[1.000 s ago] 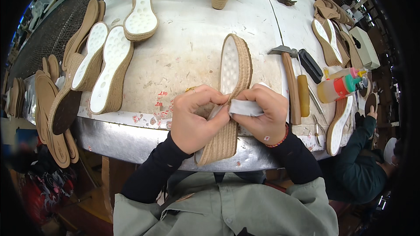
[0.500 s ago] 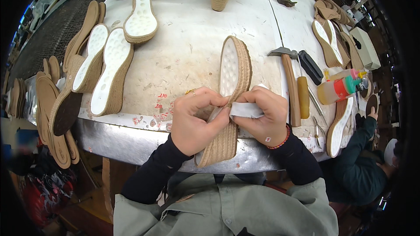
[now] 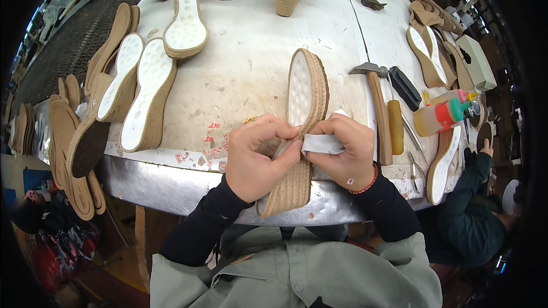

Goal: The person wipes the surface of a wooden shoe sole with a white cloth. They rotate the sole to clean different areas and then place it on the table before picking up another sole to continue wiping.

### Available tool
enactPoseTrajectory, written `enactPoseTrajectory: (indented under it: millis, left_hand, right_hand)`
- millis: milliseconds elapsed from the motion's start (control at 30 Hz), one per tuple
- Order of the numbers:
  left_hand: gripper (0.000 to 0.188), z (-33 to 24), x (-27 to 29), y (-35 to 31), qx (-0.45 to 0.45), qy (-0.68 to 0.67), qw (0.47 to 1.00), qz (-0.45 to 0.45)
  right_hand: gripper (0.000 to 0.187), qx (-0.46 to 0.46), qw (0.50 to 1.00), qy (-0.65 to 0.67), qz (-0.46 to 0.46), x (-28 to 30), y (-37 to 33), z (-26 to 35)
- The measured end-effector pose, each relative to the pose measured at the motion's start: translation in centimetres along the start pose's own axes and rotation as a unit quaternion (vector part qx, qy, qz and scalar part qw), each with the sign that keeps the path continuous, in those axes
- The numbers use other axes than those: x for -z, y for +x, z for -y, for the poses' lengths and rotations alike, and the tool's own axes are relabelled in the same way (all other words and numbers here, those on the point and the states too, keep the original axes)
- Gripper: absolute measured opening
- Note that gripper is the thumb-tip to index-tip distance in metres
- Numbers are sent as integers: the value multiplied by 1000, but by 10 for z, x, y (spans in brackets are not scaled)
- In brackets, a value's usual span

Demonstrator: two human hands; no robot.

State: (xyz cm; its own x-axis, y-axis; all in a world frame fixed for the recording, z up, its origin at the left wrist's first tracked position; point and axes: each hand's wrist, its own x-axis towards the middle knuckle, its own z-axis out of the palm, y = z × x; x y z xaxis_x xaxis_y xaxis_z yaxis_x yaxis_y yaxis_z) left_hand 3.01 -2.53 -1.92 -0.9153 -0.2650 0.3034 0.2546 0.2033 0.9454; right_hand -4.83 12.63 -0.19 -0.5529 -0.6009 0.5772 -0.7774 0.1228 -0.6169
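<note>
A wedge shoe sole (image 3: pixel 300 86) wrapped in braided tan rope, with a white dimpled top, lies tilted on its side across the table's near edge. My left hand (image 3: pixel 256 157) pinches it at the middle of its braided rim, thumb and forefinger together. From the other side my right hand (image 3: pixel 345 151) is closed on a folded white cloth (image 3: pixel 323 144), its fingertips also at the rim beside my left thumb. What lies right between the fingertips is hidden.
To the right lie a hammer (image 3: pixel 378 108), a yellow-handled tool (image 3: pixel 395 131), nippers (image 3: pixel 414 172) and squeeze bottles (image 3: pixel 439 118). More wedge soles (image 3: pixel 149 91) stand at left and far back. A metal edge (image 3: pixel 154 185) borders the table. A co-worker's green sleeve (image 3: pixel 465 205) shows at right.
The view has shifted very slightly. Both hands keep the same grip on the sole and the cloth. At the lower left, another person has moved a little.
</note>
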Motion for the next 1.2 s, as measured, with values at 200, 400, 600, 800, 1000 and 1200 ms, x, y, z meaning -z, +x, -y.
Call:
enactPoseTrajectory:
  millis: [200,400,600,800,1000,1200]
  left_hand:
    - [10,1,1,1,-23,27,999,-3]
    - [10,1,0,1,-23,14,1000,0]
    - [10,3,-1,1,-19,13,1000,-5]
    - [11,2,-1,1,-6,17,1000,-8]
    - [12,3,-2,1,-13,6,1000,-3]
    - [12,4,-2,1,-10,4,1000,-4]
  right_hand:
    - [26,-16,1000,-2,-2,-1,-4,0]
    - [26,-2,1000,16,-8,-3,2,1]
    - [27,-3,1000,16,-1,-2,2,-2]
    - [26,-5,1000,17,2,0,3,-3]
    - [24,-23,999,12,-19,-1,2,-1]
    - [21,-33,999,7,-36,-3,1,1]
